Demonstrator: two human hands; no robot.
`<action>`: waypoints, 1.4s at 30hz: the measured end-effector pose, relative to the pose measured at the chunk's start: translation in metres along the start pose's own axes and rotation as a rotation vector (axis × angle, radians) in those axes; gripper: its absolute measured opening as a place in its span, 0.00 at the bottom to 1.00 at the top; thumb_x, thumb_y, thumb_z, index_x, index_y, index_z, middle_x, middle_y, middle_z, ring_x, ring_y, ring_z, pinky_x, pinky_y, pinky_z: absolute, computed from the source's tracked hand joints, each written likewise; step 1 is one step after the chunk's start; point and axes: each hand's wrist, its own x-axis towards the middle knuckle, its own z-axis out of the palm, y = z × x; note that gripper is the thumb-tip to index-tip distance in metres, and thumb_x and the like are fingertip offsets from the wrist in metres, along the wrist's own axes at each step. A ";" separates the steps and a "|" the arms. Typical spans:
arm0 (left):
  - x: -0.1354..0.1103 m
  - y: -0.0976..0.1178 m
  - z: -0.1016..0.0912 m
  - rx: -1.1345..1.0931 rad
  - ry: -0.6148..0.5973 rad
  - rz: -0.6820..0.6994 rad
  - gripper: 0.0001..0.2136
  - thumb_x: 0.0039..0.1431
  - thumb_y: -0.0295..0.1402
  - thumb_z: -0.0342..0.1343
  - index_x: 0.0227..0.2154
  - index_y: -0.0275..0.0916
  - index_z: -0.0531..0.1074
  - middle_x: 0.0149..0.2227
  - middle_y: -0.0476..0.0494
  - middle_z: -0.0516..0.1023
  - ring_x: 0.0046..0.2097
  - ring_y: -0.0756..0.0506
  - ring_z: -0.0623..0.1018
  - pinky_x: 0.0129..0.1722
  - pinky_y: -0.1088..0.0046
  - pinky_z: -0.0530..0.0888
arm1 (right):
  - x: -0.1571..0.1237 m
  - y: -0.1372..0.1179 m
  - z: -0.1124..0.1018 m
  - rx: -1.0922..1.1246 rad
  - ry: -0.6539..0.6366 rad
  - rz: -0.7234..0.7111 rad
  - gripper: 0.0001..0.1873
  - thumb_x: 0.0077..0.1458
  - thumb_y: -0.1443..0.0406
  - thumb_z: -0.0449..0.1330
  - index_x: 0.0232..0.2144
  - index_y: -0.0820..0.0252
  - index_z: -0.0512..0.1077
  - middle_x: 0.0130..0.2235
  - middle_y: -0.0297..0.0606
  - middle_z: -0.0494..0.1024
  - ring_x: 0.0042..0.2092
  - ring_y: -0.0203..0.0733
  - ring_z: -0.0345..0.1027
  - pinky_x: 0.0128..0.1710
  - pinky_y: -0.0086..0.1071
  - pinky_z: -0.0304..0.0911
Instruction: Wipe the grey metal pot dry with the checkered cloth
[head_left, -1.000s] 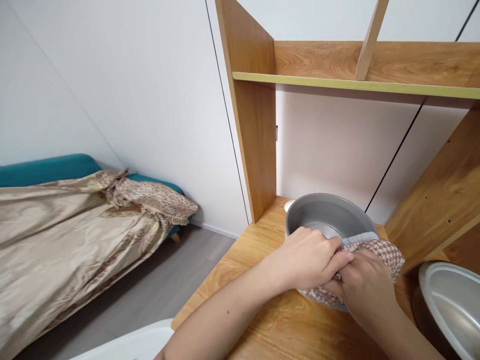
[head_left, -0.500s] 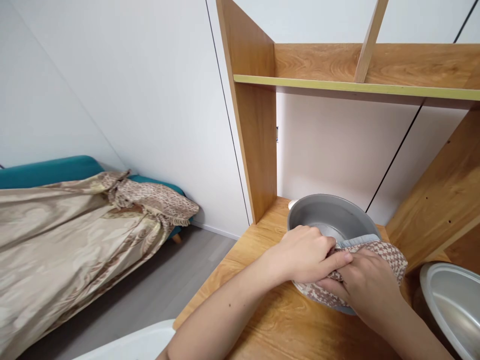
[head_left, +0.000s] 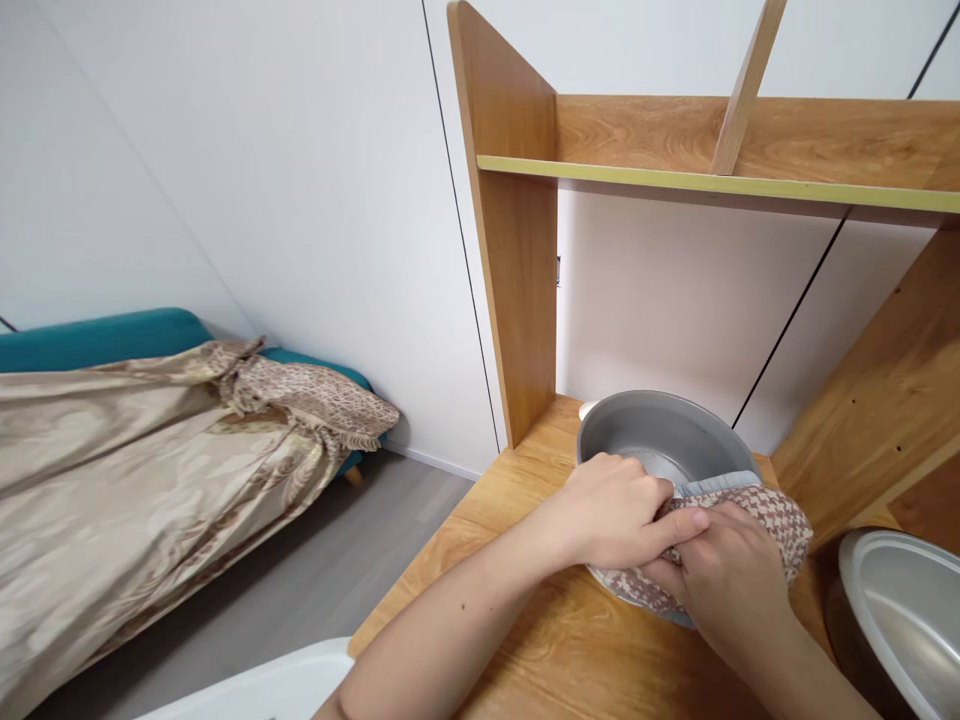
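Pressing a patterned cloth (head_left: pixel 757 515) against the near rim of a grey metal pot (head_left: pixel 660 440), both hands are seen close together on the wooden desk (head_left: pixel 517 480). The left hand (head_left: pixel 619 510) is closed on the rim of the pot and on a fold of the cloth, so the pot is held steady. The right hand (head_left: pixel 731 580) is clenched on the cloth and is laid over the outer wall, just beside the left one. The pot stands upright near the back of the desk, under the wooden shelf (head_left: pixel 712 180). For this wiping step, it is judged that the pot should be gripped firmly while the cloth is drawn along the rim with even pressure, so that the pot is not pushed toward the wall. A second metal vessel (head_left: pixel 900 610) is seen at the right edge, near the right hand, and care should be taken that it is not knocked.
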 end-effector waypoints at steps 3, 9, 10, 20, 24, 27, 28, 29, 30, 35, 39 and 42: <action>0.000 -0.001 0.001 0.004 0.007 0.012 0.32 0.71 0.56 0.37 0.28 0.40 0.78 0.24 0.43 0.77 0.27 0.43 0.76 0.25 0.67 0.60 | 0.001 -0.005 0.002 0.013 0.029 0.012 0.31 0.73 0.57 0.48 0.18 0.57 0.71 0.17 0.33 0.70 0.22 0.36 0.66 0.33 0.34 0.54; 0.000 -0.002 -0.001 0.007 -0.023 -0.015 0.31 0.70 0.55 0.38 0.27 0.40 0.77 0.23 0.44 0.76 0.26 0.44 0.74 0.23 0.68 0.53 | -0.004 0.010 -0.003 0.062 -0.114 -0.089 0.30 0.74 0.56 0.48 0.20 0.57 0.71 0.18 0.31 0.71 0.22 0.36 0.66 0.33 0.35 0.51; 0.001 -0.002 -0.001 0.007 -0.027 -0.019 0.30 0.70 0.55 0.39 0.27 0.40 0.77 0.24 0.44 0.76 0.26 0.44 0.74 0.23 0.68 0.53 | -0.005 0.015 -0.005 0.077 -0.147 -0.095 0.30 0.73 0.54 0.48 0.20 0.57 0.71 0.19 0.31 0.73 0.23 0.36 0.67 0.34 0.35 0.51; 0.001 0.001 0.000 0.029 -0.011 -0.036 0.32 0.69 0.58 0.38 0.29 0.41 0.79 0.25 0.43 0.78 0.28 0.42 0.77 0.23 0.69 0.57 | -0.009 0.024 -0.002 0.075 -0.141 -0.096 0.31 0.72 0.51 0.48 0.21 0.56 0.72 0.19 0.31 0.73 0.23 0.37 0.68 0.35 0.35 0.54; 0.001 0.002 0.001 0.040 0.005 -0.033 0.32 0.70 0.56 0.37 0.28 0.41 0.79 0.26 0.42 0.79 0.29 0.41 0.78 0.23 0.68 0.59 | -0.006 0.007 0.003 0.003 -0.016 -0.044 0.31 0.73 0.56 0.48 0.18 0.56 0.69 0.16 0.32 0.69 0.21 0.36 0.65 0.33 0.35 0.52; 0.000 0.001 0.001 0.038 0.015 -0.026 0.32 0.71 0.55 0.37 0.28 0.40 0.79 0.25 0.42 0.78 0.28 0.41 0.78 0.23 0.68 0.60 | -0.004 0.002 0.004 0.003 -0.001 -0.034 0.30 0.73 0.57 0.48 0.18 0.57 0.69 0.17 0.32 0.71 0.22 0.36 0.67 0.33 0.35 0.53; 0.000 0.001 0.001 0.038 0.021 -0.024 0.31 0.71 0.54 0.37 0.28 0.40 0.79 0.24 0.42 0.78 0.28 0.42 0.78 0.23 0.68 0.61 | -0.004 0.003 0.003 0.017 -0.012 -0.047 0.30 0.73 0.57 0.48 0.18 0.57 0.69 0.17 0.31 0.71 0.22 0.36 0.67 0.33 0.35 0.53; 0.000 0.001 0.001 0.039 0.024 -0.023 0.31 0.71 0.53 0.37 0.28 0.40 0.79 0.24 0.43 0.78 0.28 0.42 0.78 0.24 0.68 0.61 | -0.004 0.006 0.002 0.036 -0.033 -0.066 0.31 0.74 0.56 0.48 0.19 0.57 0.70 0.17 0.31 0.71 0.22 0.36 0.67 0.33 0.34 0.53; 0.000 0.000 0.001 0.040 0.027 -0.022 0.30 0.71 0.52 0.38 0.28 0.41 0.79 0.24 0.43 0.78 0.27 0.42 0.77 0.24 0.68 0.62 | -0.004 0.009 0.001 0.056 -0.061 -0.087 0.31 0.74 0.55 0.48 0.19 0.57 0.70 0.18 0.30 0.72 0.22 0.35 0.67 0.33 0.34 0.53; 0.001 0.000 0.000 0.058 0.025 -0.017 0.27 0.70 0.50 0.40 0.27 0.41 0.79 0.24 0.44 0.78 0.27 0.43 0.77 0.23 0.69 0.61 | -0.009 0.031 -0.005 0.112 -0.223 -0.143 0.34 0.73 0.48 0.44 0.22 0.57 0.74 0.21 0.32 0.76 0.24 0.38 0.70 0.36 0.36 0.54; 0.001 0.002 0.000 0.068 0.031 -0.027 0.27 0.70 0.50 0.41 0.28 0.41 0.80 0.24 0.44 0.78 0.27 0.42 0.77 0.23 0.69 0.61 | -0.012 0.036 -0.005 0.124 -0.241 -0.139 0.34 0.72 0.46 0.44 0.23 0.56 0.74 0.22 0.31 0.76 0.25 0.38 0.70 0.35 0.36 0.54; 0.000 0.003 0.002 0.068 0.030 -0.044 0.28 0.70 0.50 0.41 0.28 0.41 0.80 0.25 0.43 0.79 0.27 0.42 0.77 0.25 0.68 0.64 | -0.013 0.028 0.000 0.119 -0.168 -0.101 0.32 0.72 0.48 0.48 0.22 0.57 0.72 0.20 0.31 0.75 0.24 0.37 0.70 0.36 0.35 0.54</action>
